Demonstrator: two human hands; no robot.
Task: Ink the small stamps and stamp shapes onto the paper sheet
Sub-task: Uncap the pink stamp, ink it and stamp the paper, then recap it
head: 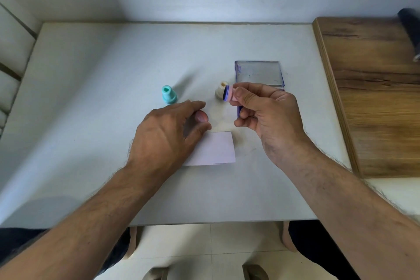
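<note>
My R hand [270, 116] gripped the pink stamp [229, 94] sideways w/ closed fingers [244, 92], L hand [168, 134] lay open over the paper sheet [218, 150] on the bench [113, 75].

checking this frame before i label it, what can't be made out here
- Head view: the design on the pink stamp face is too small; only dark blue ink shows.
- The ink pad is partly hidden by the right hand.
- The left hand covers the left part of the paper sheet, so marks there cannot be seen.
- The dark object at the right edge is blurred and cut off.
</note>
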